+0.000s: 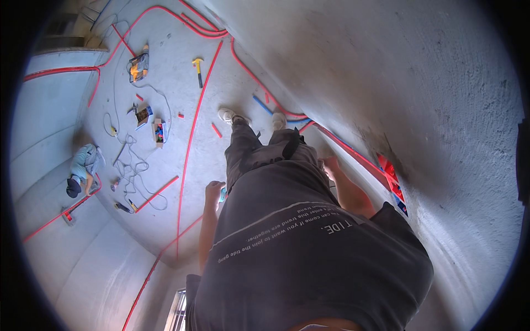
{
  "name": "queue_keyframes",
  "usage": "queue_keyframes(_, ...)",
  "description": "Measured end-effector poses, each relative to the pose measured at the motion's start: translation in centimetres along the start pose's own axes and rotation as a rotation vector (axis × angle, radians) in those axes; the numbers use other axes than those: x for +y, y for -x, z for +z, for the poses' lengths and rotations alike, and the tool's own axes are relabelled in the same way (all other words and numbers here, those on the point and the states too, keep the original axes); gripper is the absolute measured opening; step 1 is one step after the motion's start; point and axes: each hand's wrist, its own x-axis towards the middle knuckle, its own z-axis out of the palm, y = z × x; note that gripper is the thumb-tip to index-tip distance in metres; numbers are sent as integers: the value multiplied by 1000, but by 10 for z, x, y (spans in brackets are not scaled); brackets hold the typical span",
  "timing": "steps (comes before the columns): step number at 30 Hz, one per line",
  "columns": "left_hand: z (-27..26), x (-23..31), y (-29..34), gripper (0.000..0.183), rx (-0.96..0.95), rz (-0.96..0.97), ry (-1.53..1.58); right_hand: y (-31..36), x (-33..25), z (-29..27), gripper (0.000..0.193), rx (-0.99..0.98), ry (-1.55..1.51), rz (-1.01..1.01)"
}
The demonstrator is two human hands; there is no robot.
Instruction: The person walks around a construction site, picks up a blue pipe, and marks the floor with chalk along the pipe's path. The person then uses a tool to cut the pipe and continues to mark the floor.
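In the head view, the left hand [213,191] grasps a small teal object [223,195] beside the dark T-shirt [287,193]; the right hand's [331,167] grip is hidden, so I cannot tell. A claw hammer [198,71] lies on the floor [176,96].

I stand on a grey concrete floor [226,88], my pale shoes [227,115] near upper centre. A yellow-headed hammer [197,69] lies beside a long red pipe [213,66]; upper left, a yellow power tool [140,65] and two small boxes [144,116]; left of centre, tangled cable [131,139].
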Motion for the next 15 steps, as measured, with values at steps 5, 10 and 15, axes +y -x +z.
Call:
queue_keyframes(5,-5,10,-17,21,35,71,2,-8,0,12,19,63,-57,-2)
queue_keyframes(10,-1,18,-13,22,35,124,2,-38,-7,9,22,-10,172,-216)
queue_keyframes(15,14,1,-2,20,43,83,-18,-94,14,-1,29,-9,696,-727)
